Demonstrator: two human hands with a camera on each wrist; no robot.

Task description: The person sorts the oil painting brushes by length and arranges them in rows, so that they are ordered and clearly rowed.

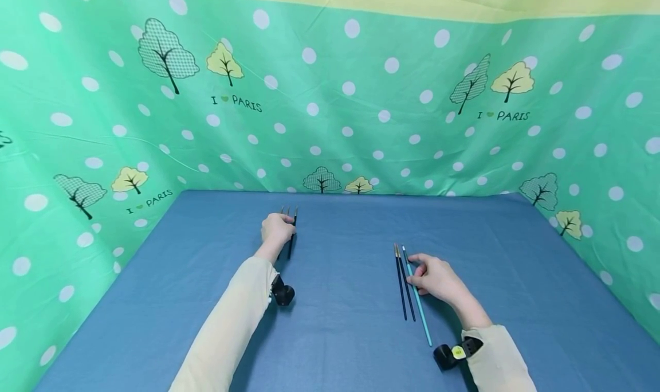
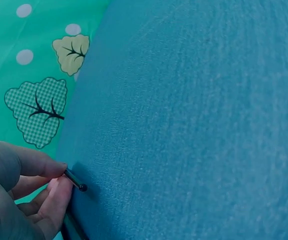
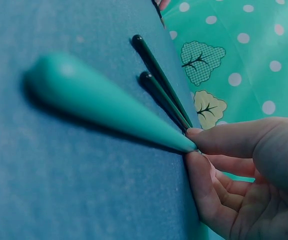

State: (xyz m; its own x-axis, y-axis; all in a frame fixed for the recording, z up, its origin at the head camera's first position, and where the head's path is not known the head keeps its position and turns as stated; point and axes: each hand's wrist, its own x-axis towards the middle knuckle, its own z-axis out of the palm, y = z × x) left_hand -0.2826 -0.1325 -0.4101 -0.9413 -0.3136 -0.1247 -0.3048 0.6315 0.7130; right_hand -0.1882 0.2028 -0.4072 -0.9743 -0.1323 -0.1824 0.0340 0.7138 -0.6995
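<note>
My left hand (image 1: 275,230) is at the back left of the blue table, pinching a thin black paintbrush (image 2: 76,180) between thumb and forefinger. Bristle tips of several brushes stick out beyond that hand in the head view; it covers much of their handles. One more dark handle (image 2: 73,227) shows below the fingers in the left wrist view. Right of centre, my right hand (image 1: 438,278) pinches a teal paintbrush (image 1: 420,309), which lies along the table with its handle end towards me. Two dark paintbrushes (image 1: 402,289) lie side by side just left of the teal one.
A blue cloth (image 1: 340,334) covers the table. Green dotted fabric (image 1: 356,111) with printed trees hangs behind and at both sides. Each wrist wears a small black camera (image 1: 283,292).
</note>
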